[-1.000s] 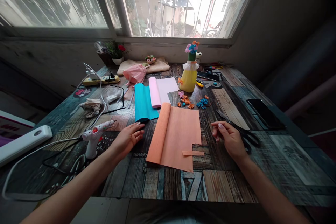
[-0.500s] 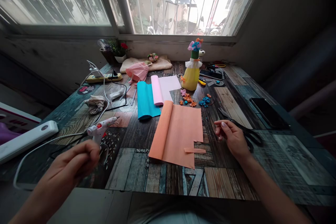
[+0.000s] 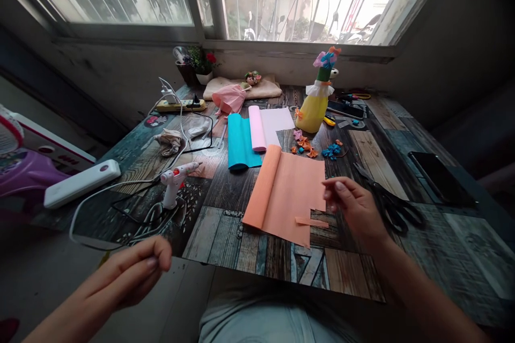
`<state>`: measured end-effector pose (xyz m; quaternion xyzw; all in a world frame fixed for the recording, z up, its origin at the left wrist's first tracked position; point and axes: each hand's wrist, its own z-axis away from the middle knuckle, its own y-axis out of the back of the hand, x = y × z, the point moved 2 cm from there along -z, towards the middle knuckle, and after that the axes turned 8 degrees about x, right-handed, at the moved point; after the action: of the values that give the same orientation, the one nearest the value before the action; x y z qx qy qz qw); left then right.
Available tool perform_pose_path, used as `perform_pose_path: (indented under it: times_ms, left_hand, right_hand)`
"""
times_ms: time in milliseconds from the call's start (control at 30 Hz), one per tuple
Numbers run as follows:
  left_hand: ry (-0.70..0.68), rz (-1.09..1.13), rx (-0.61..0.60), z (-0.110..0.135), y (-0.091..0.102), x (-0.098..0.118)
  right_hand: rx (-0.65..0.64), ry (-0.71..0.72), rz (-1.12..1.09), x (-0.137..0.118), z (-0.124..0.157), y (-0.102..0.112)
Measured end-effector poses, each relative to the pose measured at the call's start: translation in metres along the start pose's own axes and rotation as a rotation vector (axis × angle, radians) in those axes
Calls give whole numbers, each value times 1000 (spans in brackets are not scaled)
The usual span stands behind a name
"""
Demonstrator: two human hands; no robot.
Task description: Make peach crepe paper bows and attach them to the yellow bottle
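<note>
My left hand (image 3: 131,276) hangs off the table's near edge, below the white glue gun (image 3: 173,185) that stands on its handle. Its fingers are curled and the thumb presses against them; what they may hold is hidden. Over the right border of the orange crepe paper (image 3: 292,193), my right hand (image 3: 358,211) has thumb and fingertips drawn together. Anything between those tips is too small to make out. A cut orange strip (image 3: 311,222) lies by the notched corner of the paper. Black scissors (image 3: 392,203) rest just right of my right hand.
Behind lie blue crepe paper (image 3: 240,142), pink crepe paper (image 3: 257,128) and small paper bows (image 3: 306,146). A yellow decorated bottle (image 3: 313,110) stands farther back. Left are a power strip (image 3: 181,104) and cables; a phone (image 3: 438,174) lies right.
My view has swung left and down. My left hand has moved down, away from the glue gun and off the table edge. My right hand has shifted left to the orange paper's border.
</note>
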<state>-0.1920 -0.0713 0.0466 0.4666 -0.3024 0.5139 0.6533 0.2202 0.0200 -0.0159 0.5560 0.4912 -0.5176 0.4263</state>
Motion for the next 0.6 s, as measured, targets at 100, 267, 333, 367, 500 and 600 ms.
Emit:
perform_pose_path:
  times_ms: [100, 267, 333, 367, 500, 600]
  left_hand:
    - [59, 187, -308, -18, -29, 41]
    - [-21, 361, -490, -43, -73, 78]
    - [-109, 247, -384, -49, -79, 79]
    - [-175, 157, -316, -51, -79, 78]
    - [-485, -225, -184, -58, -79, 61]
    - [-642, -387, -294, -58, -87, 46]
  right_hand:
    - [-428, -4, -85, -28, 12, -63]
    - [-946, -212, -316, -38, 32, -149]
    - [-1049, -248, -350, -32, 35, -161]
    - [-1023, -246, -324, -28, 35, -161]
    - [-716, -43, -92, -20, 32, -141]
    - [-626, 47, -39, -22, 34, -131]
